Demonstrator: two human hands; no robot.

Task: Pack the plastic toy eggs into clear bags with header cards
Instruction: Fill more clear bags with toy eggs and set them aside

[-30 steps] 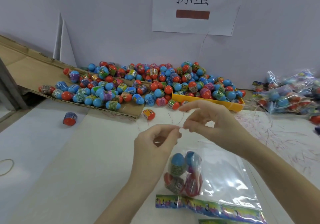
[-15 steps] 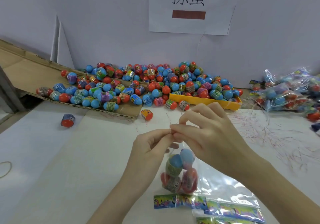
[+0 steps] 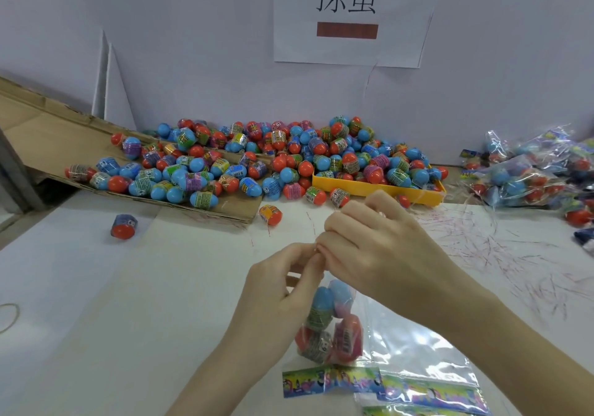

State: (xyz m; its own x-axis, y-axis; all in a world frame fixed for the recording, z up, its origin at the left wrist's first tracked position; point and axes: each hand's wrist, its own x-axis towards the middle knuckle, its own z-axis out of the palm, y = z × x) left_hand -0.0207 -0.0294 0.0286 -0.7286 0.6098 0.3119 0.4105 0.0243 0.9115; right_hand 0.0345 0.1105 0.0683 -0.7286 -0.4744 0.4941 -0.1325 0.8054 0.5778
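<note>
My left hand (image 3: 283,290) sits just below the centre of my view, its fingers curled and pinching the gathered neck of the clear bag (image 3: 331,325) that hangs under it. My right hand (image 3: 369,242) comes in from four o'clock, and its curled fingertips meet my left ones at that same neck. A thin tie seems to be caught between them, though it is too fine for me to be sure. Inside the bag are a few toy eggs (image 3: 321,306), blue and red, packed together, and the bag's colourful header card (image 3: 331,380) lies on the white table (image 3: 96,303) at six o'clock. Towards five o'clock, empty clear bags (image 3: 424,361) with their own cards lie flat beside it.

At twelve o'clock the loose egg pile (image 3: 257,158) spreads over a cardboard sheet (image 3: 48,132) and a yellow tray (image 3: 369,187). One stray egg (image 3: 123,226) lies alone at ten o'clock. Finished bags (image 3: 530,174) are heaped at two o'clock, with thin red strands (image 3: 482,242) scattered before them. A paper sign (image 3: 348,13) hangs on the wall above.
</note>
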